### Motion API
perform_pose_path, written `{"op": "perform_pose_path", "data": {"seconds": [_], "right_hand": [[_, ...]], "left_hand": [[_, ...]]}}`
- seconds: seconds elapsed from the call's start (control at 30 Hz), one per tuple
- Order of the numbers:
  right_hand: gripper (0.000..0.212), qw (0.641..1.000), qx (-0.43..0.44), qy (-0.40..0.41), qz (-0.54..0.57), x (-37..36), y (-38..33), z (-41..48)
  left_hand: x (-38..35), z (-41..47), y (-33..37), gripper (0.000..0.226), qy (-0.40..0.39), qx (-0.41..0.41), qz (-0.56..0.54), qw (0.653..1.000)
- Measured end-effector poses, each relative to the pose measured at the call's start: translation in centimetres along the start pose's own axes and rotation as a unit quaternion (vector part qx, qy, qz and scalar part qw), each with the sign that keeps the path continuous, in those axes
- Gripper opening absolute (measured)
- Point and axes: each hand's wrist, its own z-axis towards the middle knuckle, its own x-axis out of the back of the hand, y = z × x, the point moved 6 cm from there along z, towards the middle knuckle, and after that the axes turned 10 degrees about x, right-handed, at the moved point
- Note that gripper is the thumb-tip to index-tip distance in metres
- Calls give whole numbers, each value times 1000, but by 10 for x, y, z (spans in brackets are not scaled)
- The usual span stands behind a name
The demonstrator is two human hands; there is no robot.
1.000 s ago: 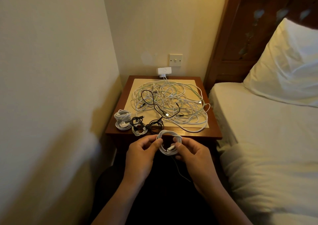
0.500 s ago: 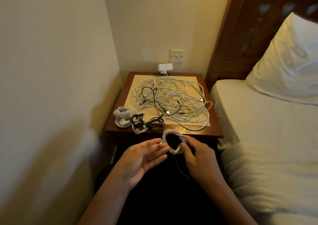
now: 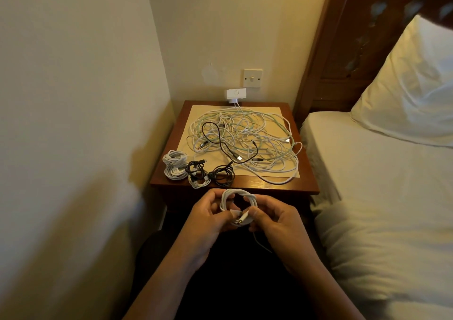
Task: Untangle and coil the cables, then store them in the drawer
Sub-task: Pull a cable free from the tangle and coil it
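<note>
A white coil (image 3: 238,205) is held between both hands in front of the table's (image 3: 267,185) near edge, above the dark lap. It is pinched on its left side by the left hand (image 3: 208,218), fingers closed around the loops, and on its right side by the right hand (image 3: 275,218), whose thumb and forefinger are closed on the strands beside a white plug end (image 3: 242,215) lying across the coil's lower part. A thin tail of cable (image 3: 261,243) is seen hanging below the right hand.

On the table's front left corner, finished bundles are laid side by side: a white bundle (image 3: 174,164), a mixed black and white bundle (image 3: 197,175) just beside it, and a black bundle (image 3: 222,174) touching that one. Behind them, a large tangle (image 3: 247,143) of white, pale green and black cables is spread over a cream mat (image 3: 188,133), reaching near the table's right edge. A white adapter (image 3: 235,94) is fixed at the wall behind the table, below a switch (image 3: 252,77). A bed (image 3: 380,177) with a pillow (image 3: 414,87) is seen to the right
</note>
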Motion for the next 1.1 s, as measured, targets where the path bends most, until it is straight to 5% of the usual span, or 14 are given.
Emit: {"op": "perform_pose_path", "data": {"seconds": [0.13, 0.37, 0.63, 0.9, 1.1], "right_hand": [[19, 1000, -7, 22, 12, 6, 4, 2], [16, 1000, 23, 5, -21, 7, 1, 4], [19, 996, 43, -5, -73, 9, -6, 4], [21, 988, 37, -30, -147, 5, -6, 4], [14, 970, 31, -119, -208, -5, -10, 6]], "left_hand": [[2, -1, 6, 34, -2, -13, 33, 999], [-9, -1, 8, 37, -61, 27, -131, 989], [-12, -2, 8, 38, -12, -2, -130, 991], [-10, -6, 11, 33, 43, -70, 13, 997], [-7, -17, 33, 39, 114, -174, 186, 960]]}}
